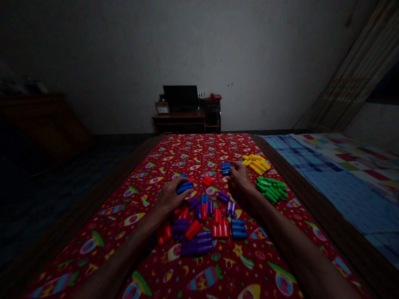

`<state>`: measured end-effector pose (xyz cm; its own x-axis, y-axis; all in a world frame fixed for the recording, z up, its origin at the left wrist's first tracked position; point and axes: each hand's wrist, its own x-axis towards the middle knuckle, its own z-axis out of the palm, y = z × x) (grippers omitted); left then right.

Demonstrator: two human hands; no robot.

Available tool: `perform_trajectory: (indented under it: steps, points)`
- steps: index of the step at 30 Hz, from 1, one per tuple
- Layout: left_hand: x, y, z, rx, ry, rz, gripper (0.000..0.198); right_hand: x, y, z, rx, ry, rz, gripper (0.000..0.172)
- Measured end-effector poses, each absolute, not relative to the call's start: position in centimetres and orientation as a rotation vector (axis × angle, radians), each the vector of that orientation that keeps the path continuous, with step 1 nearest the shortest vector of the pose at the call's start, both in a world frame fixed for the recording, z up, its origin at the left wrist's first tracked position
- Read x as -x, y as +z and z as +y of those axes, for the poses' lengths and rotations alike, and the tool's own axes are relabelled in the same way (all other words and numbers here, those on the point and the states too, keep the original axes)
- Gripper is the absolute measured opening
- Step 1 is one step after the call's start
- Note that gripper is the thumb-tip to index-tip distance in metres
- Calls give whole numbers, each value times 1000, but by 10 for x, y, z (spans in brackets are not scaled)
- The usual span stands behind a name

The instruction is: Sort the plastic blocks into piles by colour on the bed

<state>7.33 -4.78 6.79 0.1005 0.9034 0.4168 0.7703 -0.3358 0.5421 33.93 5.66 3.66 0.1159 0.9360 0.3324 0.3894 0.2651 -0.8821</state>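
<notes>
My left hand [171,195] is closed around a few blue plastic tube-shaped pieces [185,188], left of the middle of the cloth. Farther out on the right, my right hand [241,176] has its fingers curled at the right edge of another small blue block of joined tubes [225,168]. Between and below the hands lie loose purple pieces [197,244], red pieces [220,229] and more blue pieces [238,229]. Beside the right hand are a yellow pile [257,164] and a green pile [272,189] of similar pieces.
A red patterned cloth [205,282] covers the long surface, with a dark brown border [282,168]. To the right is bedding with blue checks [314,174]. A desk [177,117] with a dark monitor [181,98] stands against the far wall. Dark furniture [40,120] is at left.
</notes>
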Motion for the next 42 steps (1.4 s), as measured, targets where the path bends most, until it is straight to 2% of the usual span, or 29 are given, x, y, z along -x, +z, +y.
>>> perform_trajectory:
  steps: [4,8,11,15,19,23,29,32,35,37,42]
  points:
    - [-86,68,-52,-2112,1053,1576,34,-313,65,26,1075,803,-1832,32]
    - [-100,64,-59,-2059,1056,1486,51,-283,81,-7,752,1066,-2174,31]
    - [-104,63,-60,-1992,1072,1511,56,-277,82,-14,795,1015,-2206,26]
    - [-99,65,-54,-1848,1108,1532,45,-288,76,3,911,982,-2114,23]
    - [-92,66,-51,-1646,1143,1514,36,-313,62,32,1056,802,-1753,29]
    - [-90,68,-53,-1457,1116,1490,42,-341,42,54,1275,671,-1465,33]
    - [-87,62,-50,-1480,1071,1420,48,-358,18,61,1517,395,-1685,32]
    - [-86,58,-46,-1459,1125,1387,51,-355,15,56,1460,176,-1740,33]
    - [-87,59,-45,-1323,1231,1319,57,-344,28,46,1352,105,-1807,35]
    - [-89,62,-46,-1254,1254,1299,61,-331,46,34,1263,211,-1888,34]
    - [-91,60,-45,-1293,1222,1291,61,-291,83,-5,805,752,-2249,36]
